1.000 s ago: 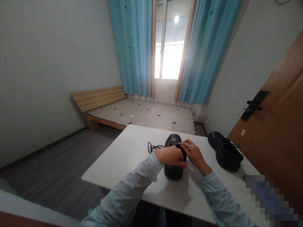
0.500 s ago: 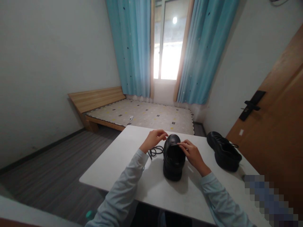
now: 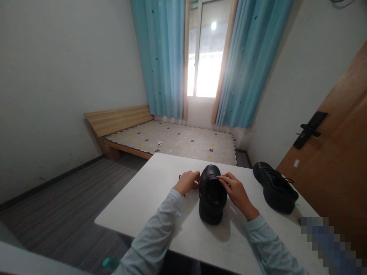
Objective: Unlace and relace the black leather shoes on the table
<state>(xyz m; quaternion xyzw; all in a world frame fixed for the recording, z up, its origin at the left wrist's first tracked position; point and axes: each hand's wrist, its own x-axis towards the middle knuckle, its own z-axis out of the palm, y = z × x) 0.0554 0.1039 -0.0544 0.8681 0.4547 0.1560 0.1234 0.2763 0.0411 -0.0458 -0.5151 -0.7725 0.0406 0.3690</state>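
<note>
A black lace-up shoe [image 3: 211, 208] stands on the white table [image 3: 137, 198], its heel toward me and its toe toward the window. At the shoe's left side is my left hand [image 3: 187, 182], fingers bent together near the lace; what they pinch is too small to make out. My right hand [image 3: 233, 188] has its thumb and fingers closed on the top edge of the shoe's tongue, at the right of the opening. Most of the loose lace is hidden behind my left hand.
A second black shoe [image 3: 275, 188] lies at the table's right side. Beyond the table is a bed [image 3: 183, 139] with a small white remote [image 3: 159, 144] on it. A wooden door [image 3: 338, 152] stands at the right, and a green-capped object [image 3: 107, 262] shows at the lower left.
My left hand has moved down from beside the toe to the shoe's left side, over the loose lace. My right hand stays at the tongue. The view has shifted slightly.
</note>
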